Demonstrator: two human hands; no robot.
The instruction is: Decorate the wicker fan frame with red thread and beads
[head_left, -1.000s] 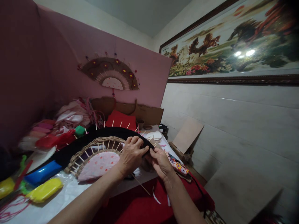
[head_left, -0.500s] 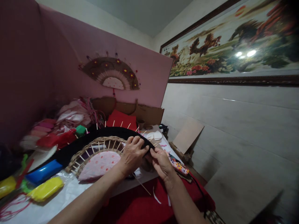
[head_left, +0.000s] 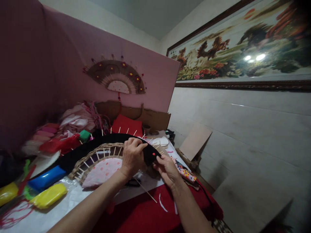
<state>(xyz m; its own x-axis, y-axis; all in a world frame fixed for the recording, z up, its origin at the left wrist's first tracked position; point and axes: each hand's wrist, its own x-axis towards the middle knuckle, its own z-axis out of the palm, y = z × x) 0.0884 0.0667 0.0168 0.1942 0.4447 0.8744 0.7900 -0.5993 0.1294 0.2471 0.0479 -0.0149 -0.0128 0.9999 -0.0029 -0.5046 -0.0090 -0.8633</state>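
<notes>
A fan-shaped piece lies on the table, with a woven rim [head_left: 97, 149], thin light sticks and a pink dotted half-round centre [head_left: 103, 171]. Black cloth [head_left: 111, 138] curves around its outer edge, and stick ends poke out above it. My left hand [head_left: 133, 154] grips the black cloth from above, fingers bent over it. The cloth's right end is pinched between the thumb and fingers of my right hand [head_left: 167, 168]. A small red dot [head_left: 154, 154] shows on the cloth between my hands.
Blue [head_left: 47, 178] and yellow [head_left: 50, 195] packets lie at the left, near pink cloth [head_left: 77, 118]. Red card [head_left: 127, 125] stands behind. A loose stick [head_left: 147, 191] lies before my hands. A finished fan [head_left: 116, 72] hangs on the pink panel.
My left hand has slid left along the black cloth, away from my right hand. The red dot on the cloth now shows. My right hand has barely moved.
</notes>
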